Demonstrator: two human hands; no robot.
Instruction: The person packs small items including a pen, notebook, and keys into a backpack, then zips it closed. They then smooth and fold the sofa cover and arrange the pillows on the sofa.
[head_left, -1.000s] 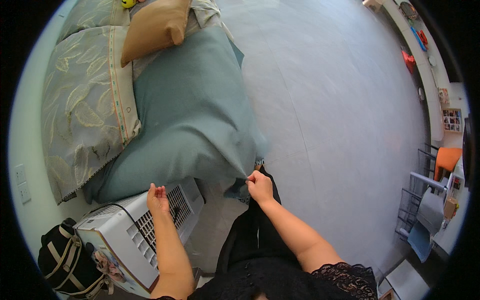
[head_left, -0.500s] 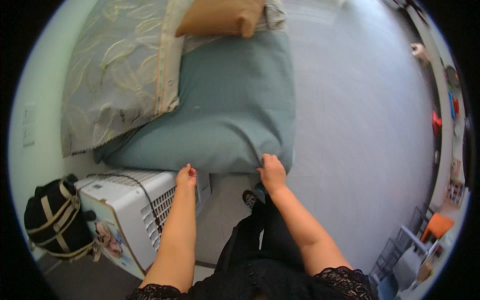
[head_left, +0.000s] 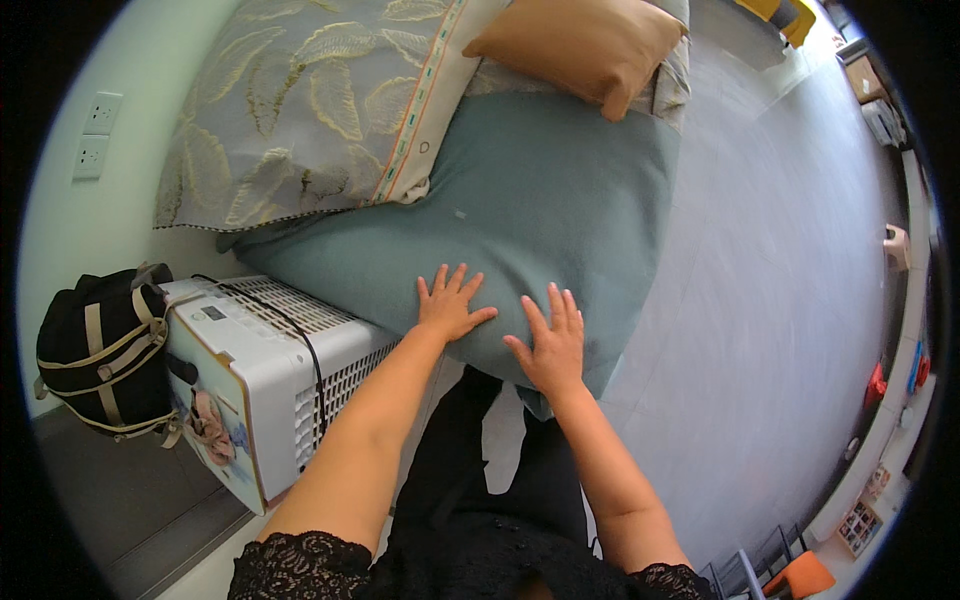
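A grey-green fabric cover [head_left: 560, 190] lies over the near part of a low bed, with soft folds across it. My left hand [head_left: 450, 305] rests palm down near its front edge, fingers spread, holding nothing. Beside it, my right hand [head_left: 551, 345] is also stretched out flat against the cloth, close to the near right corner. A leaf-patterned curtain-like cloth [head_left: 320, 90] with a striped border covers the upper left of the bed. On the far end sits a brown cushion [head_left: 580, 45].
A white slatted appliance [head_left: 262, 345] with a black cord stands left of my legs, touching the bed's near side. Next to it is a black bag [head_left: 105, 350] with beige straps. Wall sockets [head_left: 98, 135] are at left. Grey floor [head_left: 760, 270] stretches along the right, with shelves beyond.
Both hands have let go of the cover's front edge and moved onto its top, fingers now spread flat. My view has shifted, so the bed appears further right.
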